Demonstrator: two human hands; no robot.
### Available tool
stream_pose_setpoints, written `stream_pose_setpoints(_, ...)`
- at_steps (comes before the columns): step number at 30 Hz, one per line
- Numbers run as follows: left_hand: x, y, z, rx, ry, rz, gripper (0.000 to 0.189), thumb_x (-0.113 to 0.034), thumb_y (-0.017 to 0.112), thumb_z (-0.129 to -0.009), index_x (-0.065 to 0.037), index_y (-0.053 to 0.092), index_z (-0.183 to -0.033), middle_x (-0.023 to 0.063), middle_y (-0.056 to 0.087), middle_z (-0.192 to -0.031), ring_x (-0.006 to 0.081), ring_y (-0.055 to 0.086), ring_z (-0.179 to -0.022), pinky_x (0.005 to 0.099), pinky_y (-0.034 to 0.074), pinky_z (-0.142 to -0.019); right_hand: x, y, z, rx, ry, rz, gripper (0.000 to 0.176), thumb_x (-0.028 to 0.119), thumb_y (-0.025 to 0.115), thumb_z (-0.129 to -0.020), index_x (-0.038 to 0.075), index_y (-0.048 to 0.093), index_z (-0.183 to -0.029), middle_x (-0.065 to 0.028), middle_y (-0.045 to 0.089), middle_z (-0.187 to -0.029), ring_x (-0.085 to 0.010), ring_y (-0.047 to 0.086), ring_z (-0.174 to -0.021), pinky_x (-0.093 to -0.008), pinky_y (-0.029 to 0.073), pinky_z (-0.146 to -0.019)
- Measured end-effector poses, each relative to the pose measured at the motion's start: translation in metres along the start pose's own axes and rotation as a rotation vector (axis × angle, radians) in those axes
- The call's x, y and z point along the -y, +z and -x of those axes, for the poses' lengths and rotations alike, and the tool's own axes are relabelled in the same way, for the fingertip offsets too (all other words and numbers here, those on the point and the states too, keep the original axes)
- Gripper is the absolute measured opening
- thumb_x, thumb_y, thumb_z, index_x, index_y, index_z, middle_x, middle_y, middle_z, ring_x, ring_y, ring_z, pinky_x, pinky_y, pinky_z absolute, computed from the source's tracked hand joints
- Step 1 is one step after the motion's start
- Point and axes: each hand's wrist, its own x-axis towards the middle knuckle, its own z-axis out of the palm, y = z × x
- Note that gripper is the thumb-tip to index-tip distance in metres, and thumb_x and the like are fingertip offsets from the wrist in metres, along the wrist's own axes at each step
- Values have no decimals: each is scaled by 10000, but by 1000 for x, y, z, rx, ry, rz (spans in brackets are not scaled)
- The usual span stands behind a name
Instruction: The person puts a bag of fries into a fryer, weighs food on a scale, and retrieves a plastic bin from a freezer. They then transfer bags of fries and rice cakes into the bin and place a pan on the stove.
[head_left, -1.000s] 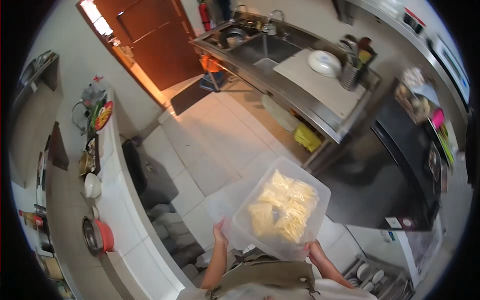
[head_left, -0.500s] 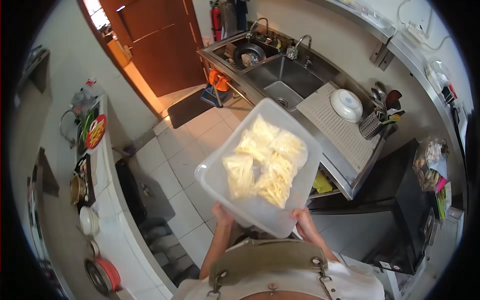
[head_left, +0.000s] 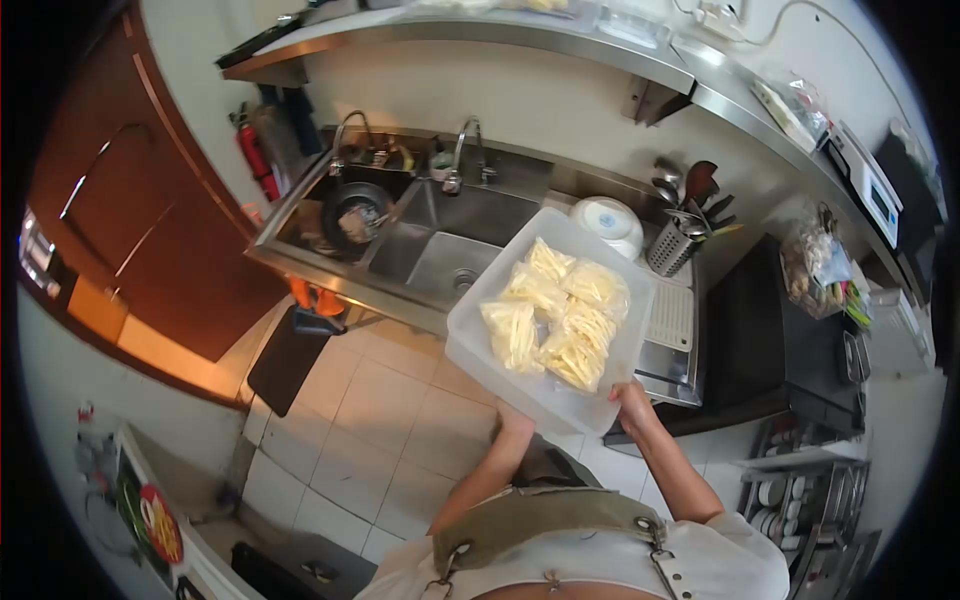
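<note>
A translucent white plastic tub is held up in front of me, tilted in the view. Inside lie several clear plastic bags of pale yellow strips that look like cut potato. My left hand grips the tub's near left side, its fingers partly hidden beneath the wall. At the near right corner, my right hand is closed on the rim with the thumb showing. The tub hangs over the floor and overlaps the front edge of the steel sink counter.
Beyond the tub, the steel sink holds a dark pan on its left. An upturned white bowl and a utensil holder stand by the drainboard. A black appliance is on the right; a brown door is left.
My view has turned right, so the sink and door sit further left and dish racks show at lower right. The tub has swung along, still in both hands.
</note>
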Motion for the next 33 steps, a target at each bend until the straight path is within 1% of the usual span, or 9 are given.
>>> stream_pose_setpoints(10,-23,-6,-61,8,-297,-61,404,-159,390,-848,4,437,-1214,112,535,-1148,259,510,-1070,360,413,-913,18,1,-60,-255,47,9,522,8,451,-576,-20,472,-1097,-91,498,-768,-189,481,-578,-294,371,-399)
stream_pose_setpoints(12,-45,-14,-60,141,-484,-844,422,-77,415,-796,1,441,-1209,103,541,-1133,239,523,-1052,340,426,-901,24,2,-63,-258,25,83,472,2,452,-576,-34,498,-1044,-69,496,-721,-168,475,-572,-293,354,-386)
stream_pose_setpoints(16,-82,-7,-77,137,-806,-1116,430,-25,435,-751,1,469,-1179,91,563,-1069,193,540,-976,299,443,-829,16,-1,-67,-289,122,118,442,-8,450,-592,-37,517,-1028,-51,499,-699,-145,471,-577,-286,385,-427)
stream_pose_setpoints(19,-92,-19,-96,389,-1012,-1499,443,-42,506,-779,8,436,-1214,81,547,-1074,120,512,-890,235,436,-762,1,-16,-73,-314,56,201,430,-15,439,-643,-35,521,-1065,-72,562,-812,-147,522,-666,-259,435,-572)
stream_pose_setpoints(24,-126,83,-100,467,-760,-1673,459,-200,554,-860,20,419,-1240,90,473,-1210,101,446,-1037,266,398,-870,-23,-33,-81,-345,-12,311,501,15,460,-676,-24,478,-1175,-134,585,-931,-214,547,-791,-333,464,-695)
stream_pose_setpoints(27,-157,41,-146,584,-1112,-1512,365,-176,520,-865,33,497,-1163,111,545,-1153,123,501,-1030,277,414,-870,-28,-30,-79,-442,-254,612,562,6,471,-687,29,444,-1247,-141,562,-1035,-216,555,-859,-329,465,-668)
stream_pose_setpoints(29,-191,20,-182,818,-1107,-1663,264,-165,511,-853,21,595,-1020,109,629,-968,158,571,-916,287,443,-805,31,21,-61,-862,-452,1143,481,101,531,-743,-7,452,-1205,-251,560,-1028,-352,560,-951,-374,452,-776)
stream_pose_setpoints(30,-204,23,-197,841,-1126,-1668,264,-165,511,-853,21,595,-1020,109,629,-968,158,571,-916,287,443,-805,43,34,-59,-885,-434,1135,481,101,531,-743,-7,452,-1205,-251,560,-1028,-352,560,-951,-374,452,-776)
stream_pose_setpoints(33,-233,47,-238,749,-997,-1708,209,-52,478,-834,-1,590,-1003,70,632,-913,148,573,-887,275,445,-787,45,55,-62,-497,295,681,625,199,586,-762,15,319,-1297,-253,387,-1282,-427,414,-1132,-461,423,-830)
